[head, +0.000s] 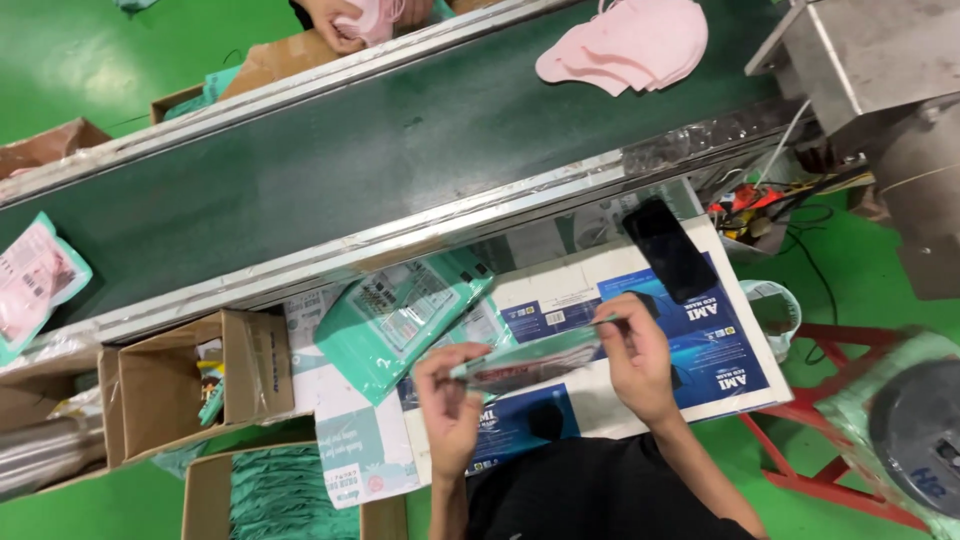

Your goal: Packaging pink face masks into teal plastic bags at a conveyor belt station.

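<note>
Hands: left hand [447, 400] and right hand [634, 352] each pinch 1 end of a teal pouch [530, 362], stretched level between them | position: above tabletop [560, 405], near green conveyor [330, 160] | flat teal packet [400, 320] alongside

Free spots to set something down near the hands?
Belt is bare between the pouch at its left end and the pink masks. Crowded: the worktop under both hands, with pouch stack, phone, boxes.
</note>
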